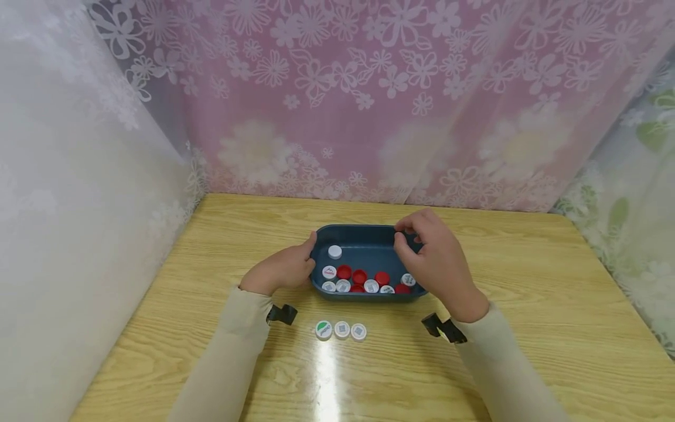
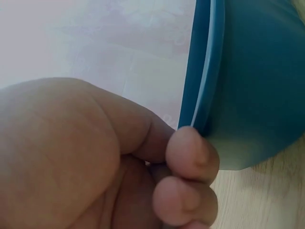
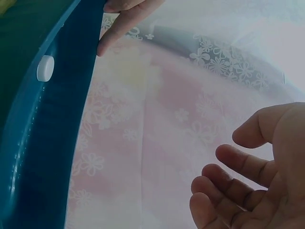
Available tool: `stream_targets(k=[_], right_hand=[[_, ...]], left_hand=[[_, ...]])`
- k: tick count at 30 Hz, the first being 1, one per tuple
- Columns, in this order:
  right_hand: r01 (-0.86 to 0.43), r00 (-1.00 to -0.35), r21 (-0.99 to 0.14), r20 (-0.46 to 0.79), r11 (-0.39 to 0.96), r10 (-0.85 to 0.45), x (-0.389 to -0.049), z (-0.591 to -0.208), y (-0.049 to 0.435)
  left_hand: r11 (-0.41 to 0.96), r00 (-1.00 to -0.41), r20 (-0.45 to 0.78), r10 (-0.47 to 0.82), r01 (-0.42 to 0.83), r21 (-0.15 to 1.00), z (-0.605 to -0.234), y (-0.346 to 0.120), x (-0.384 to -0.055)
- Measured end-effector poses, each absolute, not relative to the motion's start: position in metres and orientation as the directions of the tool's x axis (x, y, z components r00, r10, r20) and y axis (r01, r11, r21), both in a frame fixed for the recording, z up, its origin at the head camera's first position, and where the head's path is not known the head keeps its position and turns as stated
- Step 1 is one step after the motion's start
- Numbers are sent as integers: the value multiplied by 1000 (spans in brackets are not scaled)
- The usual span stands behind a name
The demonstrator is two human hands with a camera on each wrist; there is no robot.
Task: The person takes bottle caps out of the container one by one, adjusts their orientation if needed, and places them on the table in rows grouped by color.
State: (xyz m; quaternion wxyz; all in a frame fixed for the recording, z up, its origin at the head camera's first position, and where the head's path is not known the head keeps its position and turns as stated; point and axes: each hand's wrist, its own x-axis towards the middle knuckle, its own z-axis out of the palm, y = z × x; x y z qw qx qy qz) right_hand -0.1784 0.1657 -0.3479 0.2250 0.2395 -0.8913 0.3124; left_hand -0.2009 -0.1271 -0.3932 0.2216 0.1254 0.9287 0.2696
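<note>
A dark blue oval-ended tray (image 1: 364,298) holds white and red bottle caps, most of them gathered along its near side. One white cap (image 1: 334,252) lies apart near the left end, also visible as a white cap (image 3: 45,68) in the right wrist view. My left hand (image 1: 282,268) grips the tray's left end; in the left wrist view its fingers (image 2: 190,155) curl at the rim. Above the tray's right end is my right hand (image 1: 436,258), fingers loosely bent. Seen from the right wrist, this hand (image 3: 248,176) holds nothing and is apart from the tray.
On the wooden table (image 1: 527,281), nearer me than the tray, three caps stand in a row: a green-and-white cap (image 1: 324,330), a white cap (image 1: 341,329) and another white cap (image 1: 358,332). A pink flowered curtain (image 1: 337,117) hangs behind the table.
</note>
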Motion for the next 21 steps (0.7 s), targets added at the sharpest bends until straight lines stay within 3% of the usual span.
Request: stream_targets(k=[7, 11, 16, 19, 21], right_hand=[[-554, -795, -432, 529, 711, -298, -178, -350, 163], [-522, -829, -414, 455, 746, -327, -177, -350, 165], [-477, -878, -270, 198, 836, -437, -190, -344, 178], [-518, -850, -155, -15, 841, -526, -208, -339, 183], [-579, -797, -85, -149, 811, -585, -222, -340, 184]], left_hand=[[825, -862, -351, 365, 125, 552, -390, -127, -199], [820, -862, -344, 372, 131, 558, -388, -126, -198], [810, -852, -348, 392, 140, 569, -388, -124, -198], [812, -848, -355, 393, 139, 567, -387, -125, -198], [813, -847, -354, 397, 145, 564, -387, -126, -198]])
